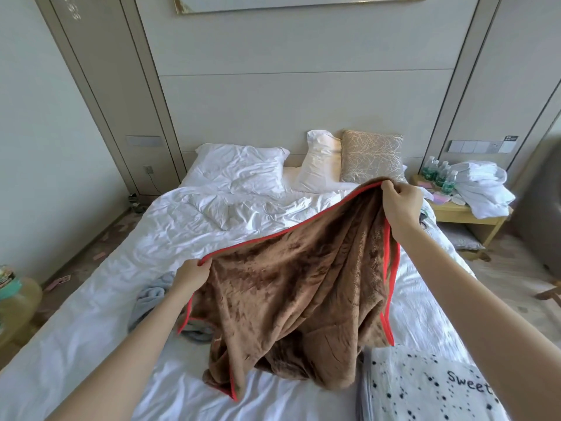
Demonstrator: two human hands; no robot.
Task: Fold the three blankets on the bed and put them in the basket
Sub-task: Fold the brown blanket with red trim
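At about nine o'clock, beside the bed, a small round side table point(21, 299) carries a teal object. The bed point(100, 302), in rumpled white sheets, fills the middle. On it at roughly eight o'clock lies a crumpled pale blue blanket point(153, 294), partly hidden behind the left forearm and under the brown blanket's edge. The left hand point(191, 276) is closed on the red-trimmed top edge of the brown blanket point(291, 293), pinching it near the left corner. The brown blanket is held up above the mattress at centre, its lower part bunched on the sheet at six o'clock. At twelve o'clock, white pillows point(243, 167) and a patterned beige cushion point(372, 156) lean at the headboard. The right hand point(400, 199), at about two o'clock, is clenched on the same trim, higher up. At five o'clock a white dotted blanket point(425, 387) reading "Sweet" lies flat. At two to three o'clock a nightstand point(461, 212) holds water bottles point(440, 174) and white cloth.
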